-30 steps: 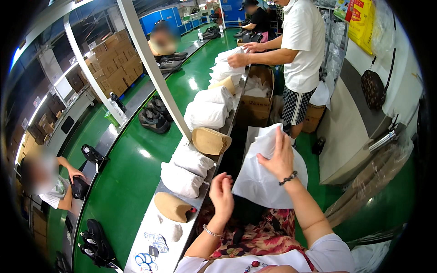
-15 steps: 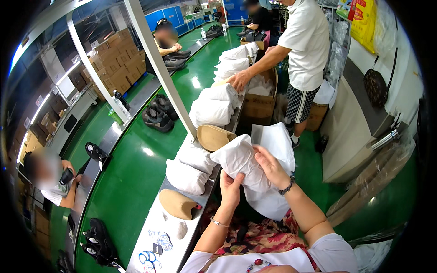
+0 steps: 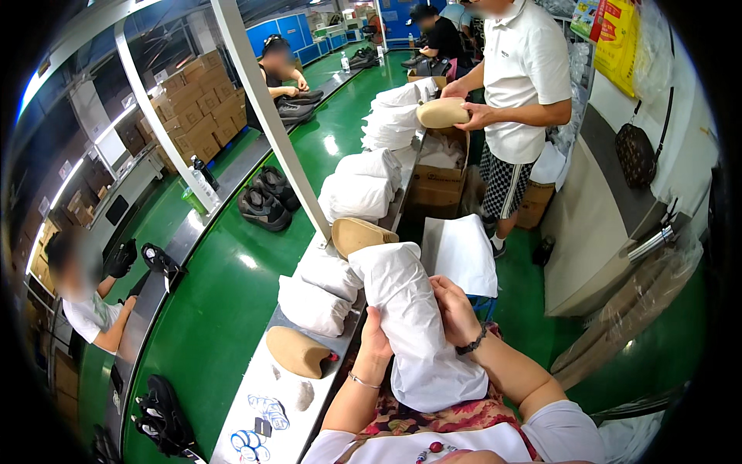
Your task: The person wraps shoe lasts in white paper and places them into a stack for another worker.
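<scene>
A long white paper-wrapped bundle (image 3: 410,317) lies between my two hands, in front of my lap. My left hand (image 3: 376,334) grips its left side, and my right hand (image 3: 454,309) presses along its right side with bent fingers. What the paper covers is hidden. Just beyond the bundle, a tan moulded form (image 3: 359,236) rests on the narrow bench. A second tan moulded form (image 3: 296,352), with a bit of red at one end, sits on the bench left of my left hand. Right of the bundle is a stack of white paper sheets (image 3: 464,259).
More white wrapped bundles (image 3: 355,193) line the bench (image 3: 255,363). A co-worker (image 3: 525,85) stands beyond, holding a tan form (image 3: 440,113) over a cardboard box (image 3: 437,189). A white post (image 3: 270,116) rises beside the bench. Black shoes (image 3: 267,199) stand on the green surface to the left.
The bundle has turned lengthwise and been drawn toward me, its loose paper now closed around it. The co-worker has lifted a tan form. At left, another person has raised a black shoe.
</scene>
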Demonstrator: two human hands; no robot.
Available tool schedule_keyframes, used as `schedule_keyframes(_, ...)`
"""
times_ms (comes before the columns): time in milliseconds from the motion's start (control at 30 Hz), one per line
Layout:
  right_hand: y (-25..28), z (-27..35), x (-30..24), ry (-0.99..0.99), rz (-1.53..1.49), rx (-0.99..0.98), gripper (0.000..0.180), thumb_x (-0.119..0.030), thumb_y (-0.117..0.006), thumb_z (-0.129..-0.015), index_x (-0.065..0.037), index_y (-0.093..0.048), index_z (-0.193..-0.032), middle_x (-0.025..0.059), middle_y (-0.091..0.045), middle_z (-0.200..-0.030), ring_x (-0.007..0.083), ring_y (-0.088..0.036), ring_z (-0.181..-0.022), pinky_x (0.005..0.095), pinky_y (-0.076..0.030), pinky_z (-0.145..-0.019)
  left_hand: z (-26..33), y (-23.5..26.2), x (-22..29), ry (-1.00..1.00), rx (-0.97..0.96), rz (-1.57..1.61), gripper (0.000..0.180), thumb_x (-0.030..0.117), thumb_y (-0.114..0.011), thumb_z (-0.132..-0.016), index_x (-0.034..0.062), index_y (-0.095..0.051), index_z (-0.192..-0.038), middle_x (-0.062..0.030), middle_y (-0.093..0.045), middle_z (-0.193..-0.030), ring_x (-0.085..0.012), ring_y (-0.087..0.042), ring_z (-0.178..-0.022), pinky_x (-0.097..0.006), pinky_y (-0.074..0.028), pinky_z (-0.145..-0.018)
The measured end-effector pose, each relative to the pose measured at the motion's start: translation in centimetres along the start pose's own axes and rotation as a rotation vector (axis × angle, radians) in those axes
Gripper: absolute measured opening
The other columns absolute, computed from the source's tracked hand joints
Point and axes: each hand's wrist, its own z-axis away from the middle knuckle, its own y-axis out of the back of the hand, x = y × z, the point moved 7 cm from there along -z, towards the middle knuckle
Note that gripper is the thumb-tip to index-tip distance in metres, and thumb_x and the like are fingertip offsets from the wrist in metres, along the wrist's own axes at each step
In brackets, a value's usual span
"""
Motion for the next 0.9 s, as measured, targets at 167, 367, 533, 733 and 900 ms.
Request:
schedule_keyframes(167, 0.6, -0.4, -0.1, -0.005, 0.023, 0.037, 0.02, -0.014, -0.042, -0.095, -0.001, -0.052, -0.105, 0.0036, -0.059, -0.097, 0.0094, -0.057, -0.085, 0.023, -0.047, -0.078, -0.2, 0.0, -0.1, -0.059, 0.204, -0.132, 0.081, 0.052, -0.06, -0.08, -0.001, -0.031, -0.134, -0.0147, -0.046, -0.129, -0.0269, -0.048, -0.116, -0.041, -0.041, -0.098)
schedule_keyframes(367, 1.3, -1.6, -0.1, 0.023, 0.072, -0.068, 0.032, -0.011, -0.046, -0.094, 0.0, -0.047, -0.124, 0.0061, -0.053, -0.121, 0.0102, -0.052, -0.104, 0.023, -0.043, -0.09, 0.4, -0.9, -0.6, -0.08, 0.085, -0.3, 0.077, 0.051, -0.056, -0.082, 0.0011, -0.03, -0.135, -0.0143, -0.044, -0.132, -0.0279, -0.045, -0.12, -0.041, -0.037, -0.101)
schedule_keyframes(533, 1.7, -2.2, -0.4, 0.102, 0.201, -0.15, 0.033, -0.01, -0.045, -0.095, 0.001, -0.045, -0.126, 0.0065, -0.044, -0.133, 0.0115, -0.048, -0.113, 0.0236, -0.038, -0.096, 0.4, -2.4, -0.2, 0.075, -0.015, -0.367, 0.085, 0.045, -0.072, -0.07, 0.0019, -0.034, -0.132, -0.0109, -0.049, -0.126, -0.0247, -0.049, -0.115, -0.039, -0.04, -0.098)
schedule_keyframes(733, 2.8, -2.6, -0.6, -0.007, 0.323, -0.212, 0.045, -0.022, -0.05, -0.094, -0.001, -0.038, -0.132, 0.0095, -0.047, -0.126, 0.0138, -0.048, -0.112, 0.0259, -0.039, -0.095, 0.1, -2.3, -0.1, 0.015, 0.161, -0.4, 0.067, 0.035, -0.064, -0.077, -0.0002, -0.039, -0.128, -0.0118, -0.052, -0.122, -0.0239, -0.051, -0.112, -0.038, -0.041, -0.097)
schedule_keyframes(900, -1.0, 2.2, -5.5, 0.038, 0.864, -0.554, 0.1, -0.039, -0.07, -0.077, -0.006, -0.002, -0.143, 0.0192, -0.036, -0.136, 0.0258, -0.039, -0.124, 0.0328, -0.031, -0.102, -0.5, -2.4, 3.2, -0.129, 0.31, -0.36, 0.052, 0.037, -0.05, -0.087, 0.001, -0.043, -0.124, -0.0123, -0.053, -0.12, -0.0243, -0.053, -0.11, -0.037, -0.039, -0.097)
